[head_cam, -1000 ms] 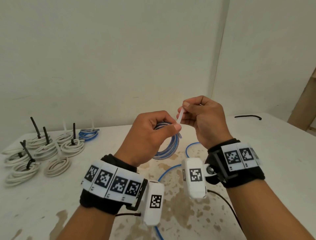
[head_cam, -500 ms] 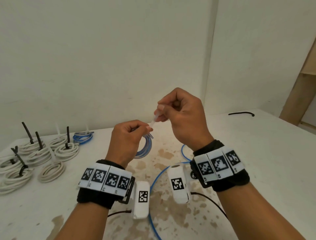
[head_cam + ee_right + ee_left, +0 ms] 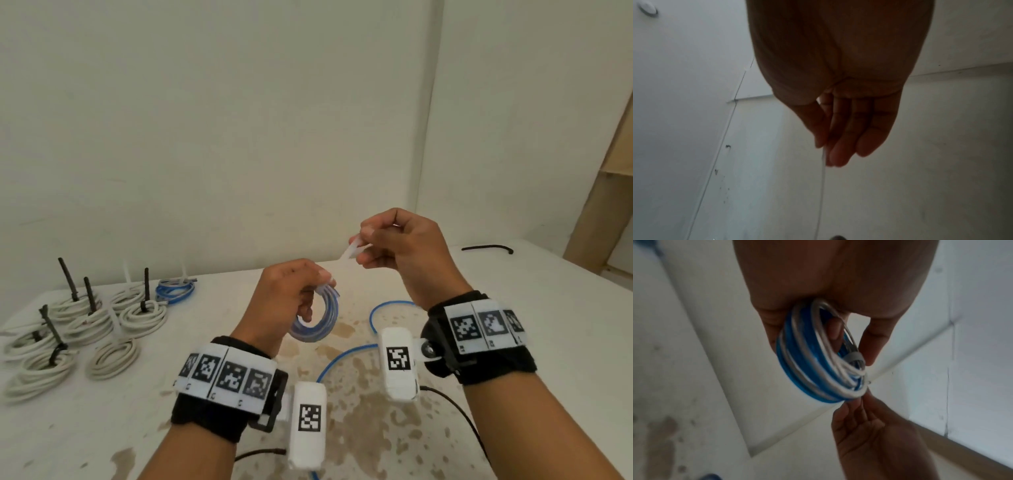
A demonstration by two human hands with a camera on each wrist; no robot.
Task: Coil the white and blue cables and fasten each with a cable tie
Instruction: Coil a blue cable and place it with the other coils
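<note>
blue-and-white cable coil (image 3: 313,320) held above table (image 3: 513,308), gripped by curled left hand (image 3: 284,301); white cable tie (image 3: 352,251) tail pinched in right hand (image 3: 400,246), up and right of coil.

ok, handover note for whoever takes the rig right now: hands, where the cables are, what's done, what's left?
Left hand: grips the blue coil in the air above the table.
Right hand: pinches the tail of the white cable tie, which runs down to the coil; its band is round the strands.
Done: white coils and one blue coil lie tied at the table's left.
Left: probably pull this tie tight and set the coil down. A loose blue cable on the table looks uncoiled. A black tie lies far right.
</note>
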